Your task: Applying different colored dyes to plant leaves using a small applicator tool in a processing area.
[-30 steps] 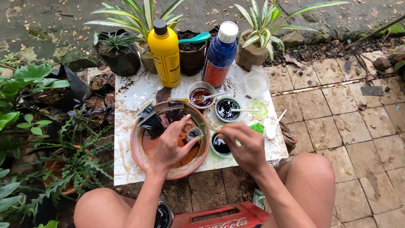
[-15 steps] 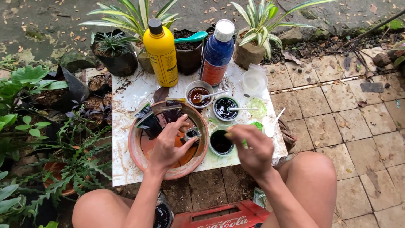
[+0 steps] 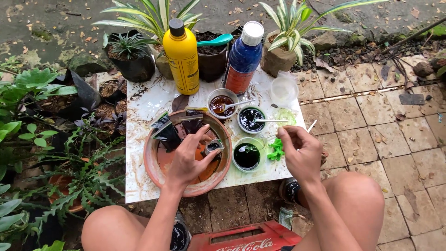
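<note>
A: Status on your left hand (image 3: 186, 158)?

B: It's inside the terracotta saucer (image 3: 160, 179), fingers clamped on a small dark cup (image 3: 213, 146) near the saucer's right rim. Dark leaf pieces (image 3: 167, 130) lean on the saucer's far-left rim

A: Right hand (image 3: 302, 153)?

B: Right of the saucer, above the white surface (image 3: 144, 104). Your fingers are pinched together; can't tell on what. Green bits (image 3: 277, 149) lie just left of that hand

A: Other stuff?

B: Cup of dark liquid (image 3: 246, 155) just right of the saucer. Two more cups with spoons beyond it: brownish one (image 3: 221, 105), black one (image 3: 251, 118). Yellow bottle (image 3: 182, 56) and blue bottle (image 3: 244, 58) stand behind the saucer, upright
</note>
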